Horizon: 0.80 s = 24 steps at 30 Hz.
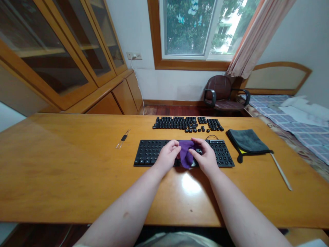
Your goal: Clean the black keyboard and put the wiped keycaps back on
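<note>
Just now we have both hands over a black keyboard base [147, 151] on the wooden worktop [66, 168], with a small purple cloth [186, 156] between them above its middle. Our left hand [169, 153] pinches the cloth's left edge, and our right hand [205, 155] grips its right side, thumb lying in front; we cannot tell whether the fingertips also touch the base. The cloth droops in folds toward six o'clock, hiding part of the key rows. Taking the base as the centre of the dial, with twelve toward the window [189, 29], we see loose black keycaps [174, 122] at twelve, set out in keyboard order, and a thin black cable [212, 136] looping at the base's back edge near one. At ten lies a wire keycap puller [124, 138] with a dark grip, well apart from the base. Near three, just beside the base, we have a folded dark grey microfibre cloth [248, 141] showing a yellow underside, and a slim white stick [281, 171] slants from its near corner toward four. Beyond the worktop, a brown armchair [219, 91] stands at one and a bed with checked bedding [272, 108] at two.
</note>
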### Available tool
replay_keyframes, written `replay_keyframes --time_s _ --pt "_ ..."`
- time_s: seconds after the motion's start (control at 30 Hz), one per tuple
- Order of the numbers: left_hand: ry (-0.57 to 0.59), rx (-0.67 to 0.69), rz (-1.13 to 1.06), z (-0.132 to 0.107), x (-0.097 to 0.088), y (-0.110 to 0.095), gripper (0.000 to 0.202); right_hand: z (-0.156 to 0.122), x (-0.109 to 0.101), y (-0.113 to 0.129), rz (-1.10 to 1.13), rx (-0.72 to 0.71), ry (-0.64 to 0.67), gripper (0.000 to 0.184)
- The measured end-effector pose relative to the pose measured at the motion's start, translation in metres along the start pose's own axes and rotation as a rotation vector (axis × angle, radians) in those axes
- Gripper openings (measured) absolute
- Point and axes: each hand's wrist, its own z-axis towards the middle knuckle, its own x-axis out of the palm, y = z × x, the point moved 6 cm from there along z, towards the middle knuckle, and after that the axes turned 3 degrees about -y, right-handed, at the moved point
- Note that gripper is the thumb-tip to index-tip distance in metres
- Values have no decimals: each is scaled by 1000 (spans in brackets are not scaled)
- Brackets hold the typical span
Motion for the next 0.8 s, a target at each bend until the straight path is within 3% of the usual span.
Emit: replay_keyframes --time_s 0.1,0.2,0.27,0.37,0.47,0.57,0.67,0.8 --pt "110 19 -46 -1 5 -3 12 0 6 0 38 16 115 37" --pt "95 -5 -107 1 5 0 10 0 9 -5 55 95 164 21" --pt "29 -33 -117 3 2 4 13 1 6 -10 122 167 106 22" --pt "-18 -45 -33 5 0 10 15 3 -4 -18 275 243 -97 25" --pt "-78 31 198 5 -6 7 13 4 -23 -24 328 248 -391 29" --pt "-155 131 618 6 -12 -1 13 0 -45 -24 228 212 -665 31" --pt "-113 153 1021 15 -9 -4 15 -1 -53 -23 158 195 -728 31" --pt "-35 174 1286 48 -1 -6 21 0 -51 -26 205 199 -705 30"
